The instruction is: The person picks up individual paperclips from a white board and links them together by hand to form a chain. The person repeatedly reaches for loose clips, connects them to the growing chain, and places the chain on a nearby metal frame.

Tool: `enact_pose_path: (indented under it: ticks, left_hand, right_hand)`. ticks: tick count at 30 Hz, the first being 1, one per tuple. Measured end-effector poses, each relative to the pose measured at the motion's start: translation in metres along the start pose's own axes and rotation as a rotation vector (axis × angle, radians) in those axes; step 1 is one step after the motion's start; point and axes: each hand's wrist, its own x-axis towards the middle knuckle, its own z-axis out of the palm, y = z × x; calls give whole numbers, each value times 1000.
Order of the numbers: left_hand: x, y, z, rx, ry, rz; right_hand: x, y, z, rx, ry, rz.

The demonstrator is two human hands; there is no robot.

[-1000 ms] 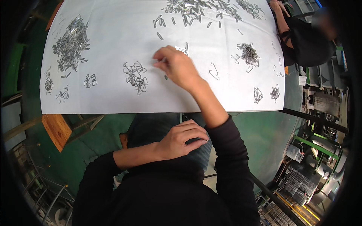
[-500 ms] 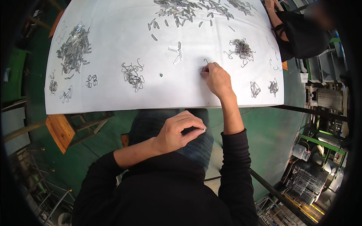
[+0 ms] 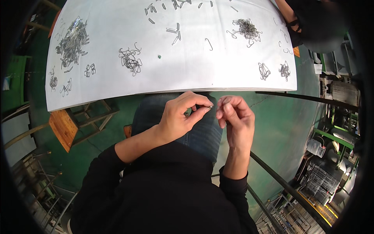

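Observation:
Over my lap, just below the table's near edge, my two hands are close together, with a narrow gap between their fingertips. My left hand (image 3: 182, 116) pinches a small shiny metal piece (image 3: 210, 107) between thumb and forefinger; only its bright tip shows. My right hand (image 3: 238, 121) has thumb and fingers pressed together, and anything in them is too small to make out. A single wire hook (image 3: 209, 44) lies on the white table (image 3: 187, 74) beyond my hands. To its left are several loose metal strips (image 3: 176, 32) and a small green bit (image 3: 159, 57).
Wire hooks lie in piles at centre left (image 3: 131, 61) and right (image 3: 247, 30). A large heap of metal strips (image 3: 73, 43) is at the left. Smaller hook clusters (image 3: 264, 71) lie near the right edge. A co-worker's arm (image 3: 286, 11) is at the far right corner. A wooden stool (image 3: 64, 128) stands left.
My right hand has come back from the table to beside my left hand, uncovering the single hook. My left hand keeps its pinch. The view has shifted, so the table sits higher.

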Motion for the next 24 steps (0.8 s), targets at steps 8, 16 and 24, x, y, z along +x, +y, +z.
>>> enact_pose_path:
  ticks: [8, 16, 24]
  left_hand:
    - [-2, 4, 5, -38, 22, -13]
    - [8, -8, -6, 89, 61, 103]
    - [112, -101, -68, 878, 195, -23]
  right_hand:
    - [-11, 17, 7, -79, 95, -171]
    - [-10, 24, 15, -211, 162, -428]
    - [-15, 26, 16, -241, 171, -430]
